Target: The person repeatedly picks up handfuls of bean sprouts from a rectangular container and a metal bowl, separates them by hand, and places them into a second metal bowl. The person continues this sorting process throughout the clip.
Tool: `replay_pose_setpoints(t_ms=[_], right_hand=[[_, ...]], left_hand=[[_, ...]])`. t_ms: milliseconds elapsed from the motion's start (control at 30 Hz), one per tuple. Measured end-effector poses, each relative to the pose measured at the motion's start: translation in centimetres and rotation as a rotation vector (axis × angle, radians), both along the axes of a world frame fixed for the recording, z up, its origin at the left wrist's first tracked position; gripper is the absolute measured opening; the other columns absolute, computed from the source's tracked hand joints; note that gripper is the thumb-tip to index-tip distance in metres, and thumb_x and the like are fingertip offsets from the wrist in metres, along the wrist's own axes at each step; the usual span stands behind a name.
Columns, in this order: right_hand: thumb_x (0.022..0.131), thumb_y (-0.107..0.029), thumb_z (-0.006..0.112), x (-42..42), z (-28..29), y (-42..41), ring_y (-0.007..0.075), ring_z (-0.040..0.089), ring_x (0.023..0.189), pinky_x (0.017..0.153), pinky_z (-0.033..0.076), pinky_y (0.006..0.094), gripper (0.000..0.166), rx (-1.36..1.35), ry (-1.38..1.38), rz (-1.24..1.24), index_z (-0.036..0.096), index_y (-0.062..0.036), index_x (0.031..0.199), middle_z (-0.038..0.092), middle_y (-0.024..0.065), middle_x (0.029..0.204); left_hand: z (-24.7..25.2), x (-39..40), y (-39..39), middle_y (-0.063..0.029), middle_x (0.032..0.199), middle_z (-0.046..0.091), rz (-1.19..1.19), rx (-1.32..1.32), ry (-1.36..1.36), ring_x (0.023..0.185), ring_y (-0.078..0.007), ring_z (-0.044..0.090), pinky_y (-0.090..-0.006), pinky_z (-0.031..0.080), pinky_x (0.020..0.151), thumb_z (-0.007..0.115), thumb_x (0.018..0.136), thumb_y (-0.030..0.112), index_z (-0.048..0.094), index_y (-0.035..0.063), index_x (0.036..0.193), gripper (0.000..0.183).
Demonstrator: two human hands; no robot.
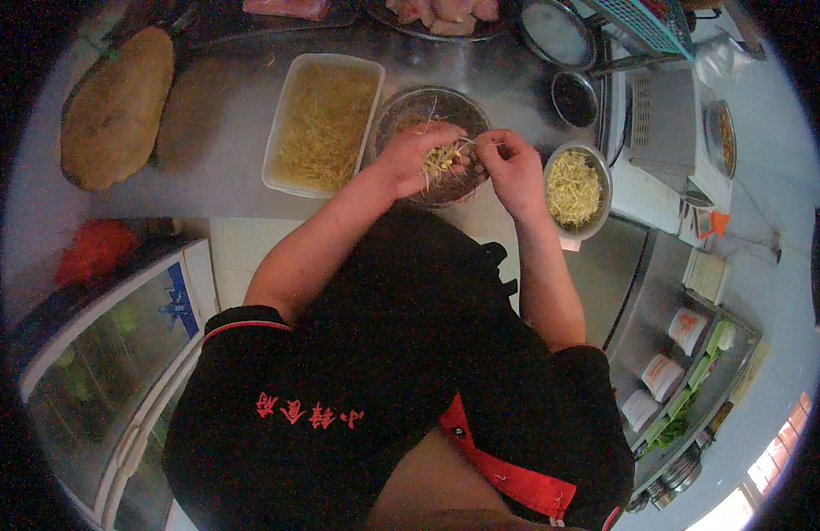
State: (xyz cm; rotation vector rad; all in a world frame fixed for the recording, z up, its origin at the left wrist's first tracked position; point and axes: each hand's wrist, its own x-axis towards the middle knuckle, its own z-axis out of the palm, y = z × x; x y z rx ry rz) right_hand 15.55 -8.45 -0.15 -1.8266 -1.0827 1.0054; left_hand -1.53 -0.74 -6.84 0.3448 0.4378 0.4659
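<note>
A bunch of bean sprouts (442,160) with yellow heads lies in my left hand (408,156), palm up above a round bowl (473,101). My right hand (513,166) pinches the thin end of a sprout at the edge of that bunch. The bowl's contents are mostly hidden by my hands. To the left stands a white rectangular plastic tub (270,174) of sprouts in yellowish water. Right of my right hand, a round metal bowl (608,199) holds a heap of pale yellow sprouts.
On the metal counter (214,179) a round wooden chopping board (118,113) leans at the left. A plate of raw meat (453,16) and two round containers stand at the back. A teal plastic basket (639,23) is far right; a glass-door fridge (111,378) stands lower left.
</note>
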Motion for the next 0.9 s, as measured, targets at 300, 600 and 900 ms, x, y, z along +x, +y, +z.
replay_pose_setpoints(t_ms=[300,600,900], right_hand=[[0.086,-0.019,0.067,0.0,-1.3,0.2,0.0184,0.068,0.077,0.072,0.053,0.0317,0.019,0.102,-0.158,-0.044,0.070,-0.0058,0.099,0.072,0.0091,0.088],[0.088,-0.014,0.061,1.2,-1.9,0.8,0.0294,0.069,0.090,0.077,0.054,0.0361,0.019,0.081,-0.541,0.161,0.065,-0.0063,0.105,0.068,0.0163,0.104],[0.088,-0.011,0.061,-0.2,2.7,1.4,0.0232,0.062,0.111,0.094,0.048,0.0326,0.032,0.441,-0.337,0.092,0.063,-0.0034,0.119,0.063,0.0124,0.126]], left_hand=[[-0.8,0.1,-0.2,-0.0130,0.092,0.065,0.074,-0.104,-0.003,0.079,-0.0231,0.067,-0.0325,0.057,0.068,0.063,0.091,0.009,0.060,0.0009,0.109,0.020],[-1.4,-0.9,1.6,-0.0115,0.092,0.066,0.114,-0.131,-0.116,0.079,-0.0223,0.066,-0.0323,0.057,0.070,0.065,0.091,0.013,0.061,0.0026,0.108,0.021],[0.4,-1.4,1.1,-0.0104,0.090,0.066,0.083,-0.025,0.029,0.077,-0.0209,0.067,-0.0331,0.057,0.067,0.066,0.090,0.014,0.062,0.0021,0.105,0.019]])
